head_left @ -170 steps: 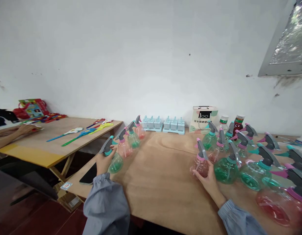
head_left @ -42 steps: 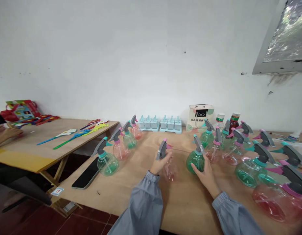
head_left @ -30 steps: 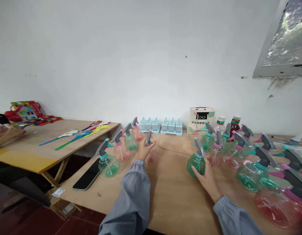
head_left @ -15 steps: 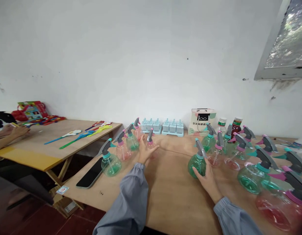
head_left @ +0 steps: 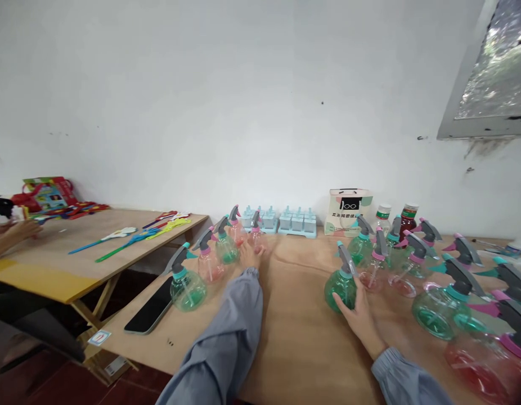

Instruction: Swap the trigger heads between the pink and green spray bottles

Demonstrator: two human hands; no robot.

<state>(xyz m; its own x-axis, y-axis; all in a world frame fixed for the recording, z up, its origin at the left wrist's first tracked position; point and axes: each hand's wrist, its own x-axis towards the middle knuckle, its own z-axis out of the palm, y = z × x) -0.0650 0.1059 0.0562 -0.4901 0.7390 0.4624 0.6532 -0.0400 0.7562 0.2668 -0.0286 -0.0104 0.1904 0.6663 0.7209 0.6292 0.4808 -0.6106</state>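
Observation:
At the back of the table, my left hand [head_left: 249,257] has its fingers round a pink spray bottle [head_left: 256,239] with a grey trigger head; part of the bottle is hidden by the hand. It stands beside another pink spray bottle [head_left: 237,232]. My right hand [head_left: 356,306] grips a green spray bottle [head_left: 338,286] with a teal collar, upright on the table, thumb across its front. To the left of my left hand are a green bottle [head_left: 227,249], a pink bottle [head_left: 210,267] and a nearer green bottle [head_left: 188,291].
Several more spray bottles [head_left: 435,312] crowd the right side. A phone [head_left: 149,309] lies at the left edge. Pale blue moulds [head_left: 297,223] and a paper bag [head_left: 348,214] stand by the wall. Another person's hand [head_left: 26,229] is over the left table [head_left: 117,253].
My left hand has moved the pink bottle back and slightly left, closer to the other pink one, and its fingers have drawn in. My right hand stays on the green bottle.

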